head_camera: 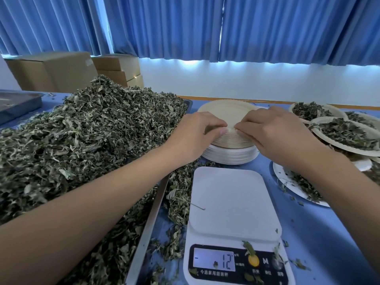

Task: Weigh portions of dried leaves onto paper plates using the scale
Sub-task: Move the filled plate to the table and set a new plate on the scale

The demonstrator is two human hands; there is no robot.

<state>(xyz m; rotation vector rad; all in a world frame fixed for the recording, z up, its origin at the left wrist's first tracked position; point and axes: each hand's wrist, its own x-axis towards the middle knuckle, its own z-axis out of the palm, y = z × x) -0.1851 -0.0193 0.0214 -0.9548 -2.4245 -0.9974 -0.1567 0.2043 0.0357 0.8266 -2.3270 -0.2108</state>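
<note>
1. Left hand (197,128) and right hand (273,130) both pinch the near rim of the plate stack (226,112)
2. Stack beyond the scale (234,202); leaves (86,128) heaped left; filled plates (345,132) right

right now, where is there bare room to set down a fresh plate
The scale platform is nearly bare. Right of it the blue table is mostly free, up to the near plate. Crowded: the leaf pile on the left, spilled leaves between tray and scale, filled plates far right. Left hand and right hand pinch the plate stack.
</note>
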